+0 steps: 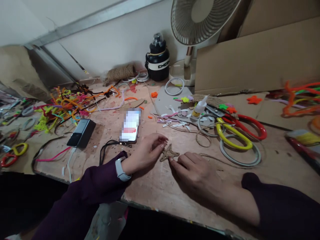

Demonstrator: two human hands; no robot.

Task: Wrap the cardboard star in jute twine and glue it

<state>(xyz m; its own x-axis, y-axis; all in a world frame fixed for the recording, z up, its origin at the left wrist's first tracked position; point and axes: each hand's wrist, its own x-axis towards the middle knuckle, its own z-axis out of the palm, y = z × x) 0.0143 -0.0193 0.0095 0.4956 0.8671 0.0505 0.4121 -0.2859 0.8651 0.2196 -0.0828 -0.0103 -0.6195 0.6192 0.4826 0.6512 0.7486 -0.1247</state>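
A small star wrapped in brown twine (pixel 169 152) lies flat on the worn wooden table (pixel 155 186). My left hand (pixel 145 154) rests beside it, fingers curled with the tips pressing the star's left side. My right hand (pixel 197 173) lies on the table to the right, fingers bent, fingertips touching the star's lower right edge. A loose strand of twine (pixel 212 156) runs off from the star to the right. Both arms wear dark purple sleeves, and a white wristband sits on my left wrist.
A phone (pixel 130 126) and a dark power bank (pixel 81 133) lie left of centre. Scissors with red and yellow handles (pixel 237 131), rings and a glue bottle (pixel 200 107) are at right. Pipe cleaners (pixel 65 106) pile at left. A twine spool, black flask, fan and cardboard stand at back.
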